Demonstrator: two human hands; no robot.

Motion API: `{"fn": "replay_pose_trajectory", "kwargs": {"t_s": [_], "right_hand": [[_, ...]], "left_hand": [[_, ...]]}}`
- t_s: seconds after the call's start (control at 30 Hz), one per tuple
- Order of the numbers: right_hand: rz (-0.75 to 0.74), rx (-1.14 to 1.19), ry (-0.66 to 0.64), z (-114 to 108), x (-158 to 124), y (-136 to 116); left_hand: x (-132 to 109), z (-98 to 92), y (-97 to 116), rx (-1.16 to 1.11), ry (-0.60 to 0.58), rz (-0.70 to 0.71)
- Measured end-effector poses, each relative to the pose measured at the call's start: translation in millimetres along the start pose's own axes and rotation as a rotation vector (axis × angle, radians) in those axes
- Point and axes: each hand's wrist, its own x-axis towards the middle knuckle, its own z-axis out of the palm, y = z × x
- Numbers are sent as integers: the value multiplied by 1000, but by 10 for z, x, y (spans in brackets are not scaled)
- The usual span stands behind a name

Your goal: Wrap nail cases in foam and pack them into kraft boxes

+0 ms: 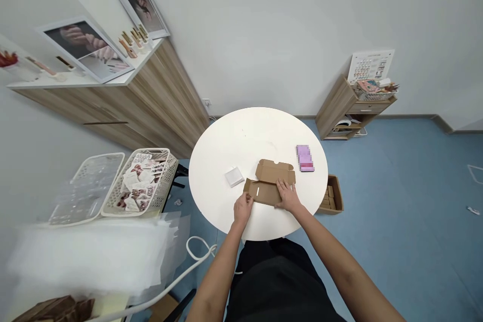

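Observation:
A brown cardboard mailer box [269, 193] lies unfolded on the round white table [222, 136], its flapped lid [274, 171] spread out on the far side. On its near panel sits a small white strip [257, 191]. My left hand [243, 207] pinches the box's near left corner, fingers closed. Across the right part of the panel, my right hand [288, 196] rests with fingers spread and flat. Left of the box is a small, flat, whitish square packet [234, 176]. Beyond my right hand lies a purple and pink item [305, 158], blurred by pixelation.
White baskets, one with small packets [138, 183] and one with clear plastic pieces [88, 188], stand at left. A wooden cabinet [166, 95] rises behind them. An open carton [334, 196] of small brown boxes sits right of the table; a white cable [177, 279] runs at lower left.

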Motion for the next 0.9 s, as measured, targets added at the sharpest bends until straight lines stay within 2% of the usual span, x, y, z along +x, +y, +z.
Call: {"fn": "replay_pose_trajectory", "kwargs": {"t_s": [0.17,0.27,0.4,0.63,0.77,0.9], "right_hand": [[19,-1,-11,2,16,-41],[19,0,-7,14,24,-42],[14,6,-5,38,30,-27],[25,27,-13,36,28,-29],[24,27,-17,28,28,-33],[22,28,-24,8,28,-43]], "left_hand": [[94,190,169,66,-55,11],[158,244,198,85,-74,44],[223,221,157,98,-88,89],[468,112,189,114,8,165],[578,128,220,156,-55,185],[545,234,254,160,-82,209]]}}
